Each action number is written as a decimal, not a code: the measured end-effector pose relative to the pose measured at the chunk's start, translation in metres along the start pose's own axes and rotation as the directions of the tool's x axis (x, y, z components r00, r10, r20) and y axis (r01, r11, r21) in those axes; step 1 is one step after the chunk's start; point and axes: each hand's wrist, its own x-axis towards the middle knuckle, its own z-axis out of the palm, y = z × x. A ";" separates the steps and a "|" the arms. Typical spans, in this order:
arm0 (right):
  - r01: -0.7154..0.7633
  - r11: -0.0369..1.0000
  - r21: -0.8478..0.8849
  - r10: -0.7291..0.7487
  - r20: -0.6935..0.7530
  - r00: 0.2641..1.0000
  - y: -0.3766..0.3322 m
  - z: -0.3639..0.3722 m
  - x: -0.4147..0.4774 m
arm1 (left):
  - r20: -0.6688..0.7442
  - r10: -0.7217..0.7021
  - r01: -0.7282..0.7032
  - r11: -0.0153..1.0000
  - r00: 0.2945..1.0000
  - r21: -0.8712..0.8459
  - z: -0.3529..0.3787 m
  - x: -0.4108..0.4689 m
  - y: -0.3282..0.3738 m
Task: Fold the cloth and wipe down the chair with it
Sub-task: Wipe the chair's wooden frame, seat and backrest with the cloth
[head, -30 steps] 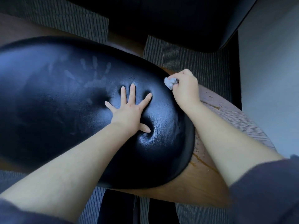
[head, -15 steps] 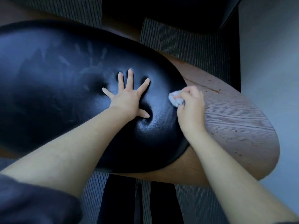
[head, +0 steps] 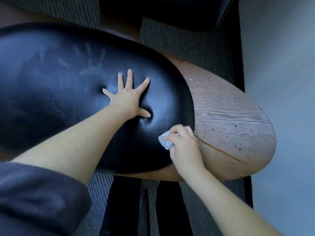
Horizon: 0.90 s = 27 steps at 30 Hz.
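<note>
Head cam looks straight down on the chair point(head: 230, 116): black padded seat cushion point(head: 59, 99) on a wood shell, bare wood rim showing on the right side. Left hand point(head: 127, 97) lies flat on the cushion, fingers spread wide, palm pressing a dent into the padding, holding nothing. Right hand point(head: 183, 143) is closed around a small wadded pale cloth point(head: 164, 141); the cloth pokes out on the thumb side and touches the cushion at its right edge, just beside the wood rim. Faint handprint smudge point(head: 92, 65) on the cushion beyond the left hand. Wood rim has dark specks and a long scratch. Striped carpet point(head: 187, 45) under the chair, grey wall point(head: 281, 65) at right.
</note>
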 end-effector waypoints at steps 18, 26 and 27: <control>-0.220 0.973 0.064 0.228 -0.200 0.953 -0.005 0.003 -0.010 | -0.065 0.033 -0.033 0.999 0.997 0.004 0.009 -0.008 -0.007; -0.288 0.938 0.194 0.295 -0.008 0.955 -0.057 0.056 -0.096 | -0.169 0.111 -0.100 0.992 0.979 0.076 0.042 -0.062 -0.057; -0.298 0.930 0.213 0.303 0.011 0.953 -0.056 0.055 -0.096 | -0.173 0.106 -0.092 0.992 0.979 0.092 0.047 -0.071 -0.065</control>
